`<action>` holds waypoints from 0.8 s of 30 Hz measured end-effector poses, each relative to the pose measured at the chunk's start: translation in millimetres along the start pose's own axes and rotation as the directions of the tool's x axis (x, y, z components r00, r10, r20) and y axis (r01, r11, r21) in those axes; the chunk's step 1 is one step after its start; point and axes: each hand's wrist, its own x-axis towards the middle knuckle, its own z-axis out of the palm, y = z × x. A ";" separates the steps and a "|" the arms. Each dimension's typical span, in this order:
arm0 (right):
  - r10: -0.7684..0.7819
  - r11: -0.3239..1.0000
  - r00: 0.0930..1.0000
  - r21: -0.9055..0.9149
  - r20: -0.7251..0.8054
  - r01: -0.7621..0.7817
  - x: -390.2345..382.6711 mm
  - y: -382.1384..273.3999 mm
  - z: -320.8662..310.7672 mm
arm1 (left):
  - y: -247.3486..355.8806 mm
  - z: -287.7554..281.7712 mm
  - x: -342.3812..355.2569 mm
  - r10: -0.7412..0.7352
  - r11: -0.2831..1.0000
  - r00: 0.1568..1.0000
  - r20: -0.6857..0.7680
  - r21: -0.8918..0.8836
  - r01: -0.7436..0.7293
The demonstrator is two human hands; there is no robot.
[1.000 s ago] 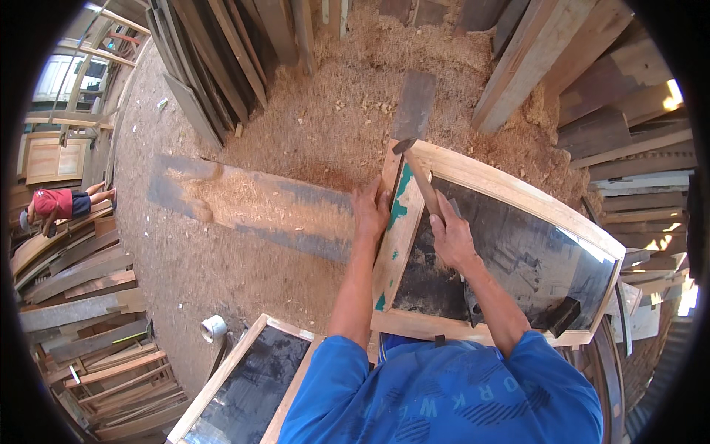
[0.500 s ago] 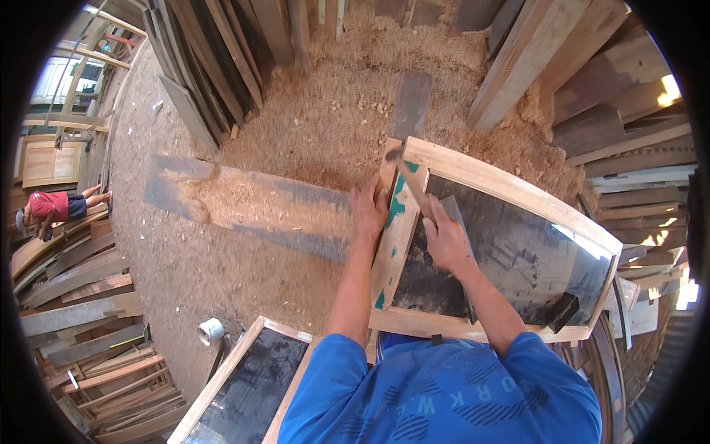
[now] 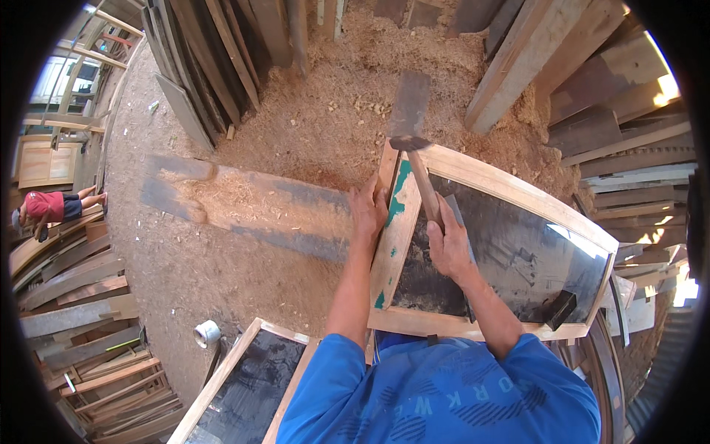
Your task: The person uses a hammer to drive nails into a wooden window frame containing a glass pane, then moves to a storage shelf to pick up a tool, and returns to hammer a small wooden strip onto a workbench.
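Observation:
My right hand (image 3: 450,248) is closed round the wooden handle of a hammer (image 3: 423,177). The hammer's dark head is over the far left corner of a wooden frame (image 3: 392,255) with a dark panel (image 3: 495,237) in it. Green patches mark the frame's left rail. Along that rail's outer side is a narrow wooden strip (image 3: 387,166), which my left hand (image 3: 366,212) grips just below the hammer head. Part of the left hand's grip is hidden behind its own back.
A dark metal block (image 3: 560,310) rests on the panel's near right part. Another framed panel (image 3: 255,381) is at lower left, by a white can (image 3: 208,333). Sawdust-covered planks (image 3: 251,203) lie on the ground; boards (image 3: 200,66) lean beyond. A person in red (image 3: 46,208) is far left.
The hammer head has risen off the corner and looks larger, and its handle has swung more upright in my right hand. My left hand keeps its place on the strip.

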 end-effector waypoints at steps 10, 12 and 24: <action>0.157 0.987 0.988 0.037 -0.006 -0.156 -21.2 17.8 14.7 | -2.8 -0.3 3.8 -0.034 0.999 0.997 0.076 -0.001 0.034; 0.194 0.977 0.981 0.098 -0.020 -0.191 -25.0 20.1 17.1 | -4.9 -5.5 5.4 0.023 1.000 0.997 0.069 -0.017 -0.022; 0.356 0.934 0.879 0.094 -0.316 -0.345 -100.6 35.1 -83.2 | -30.6 -110.5 -126.0 0.115 0.993 0.955 0.272 -0.035 -0.110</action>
